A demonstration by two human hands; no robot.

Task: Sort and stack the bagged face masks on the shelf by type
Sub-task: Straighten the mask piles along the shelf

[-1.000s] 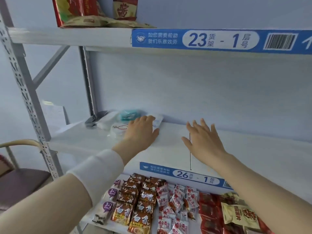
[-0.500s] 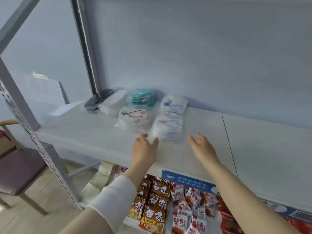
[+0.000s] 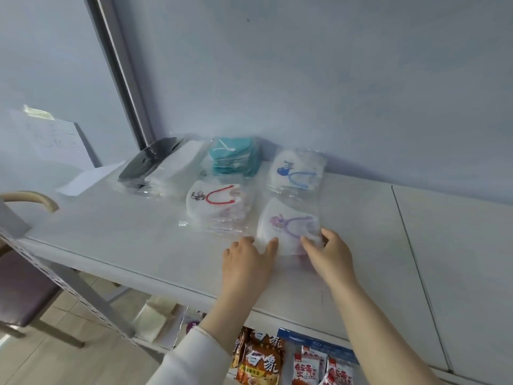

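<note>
Several stacks of bagged face masks lie on the white shelf (image 3: 111, 234). At the back stand a black stack (image 3: 147, 159), a plain white stack (image 3: 177, 165), a teal stack (image 3: 234, 155) and a white stack with blue loops (image 3: 295, 172). In front lie a white stack with red loops (image 3: 218, 202) and a white stack with purple loops (image 3: 288, 223). My left hand (image 3: 247, 262) touches the near left edge of the purple-loop stack with straight fingers. My right hand (image 3: 330, 254) touches its near right corner, fingers slightly bent.
A sheet of paper (image 3: 91, 177) lies at the shelf's left end. The lower shelf holds snack packets (image 3: 261, 359) and red packets (image 3: 322, 368). A chair (image 3: 22, 290) stands to the left beside the metal upright (image 3: 69, 282). A wall closes off the back.
The view has dropped and come closer to the shelf. Both hands moved forward from the shelf's front edge to the near edge of the purple-loop stack.
</note>
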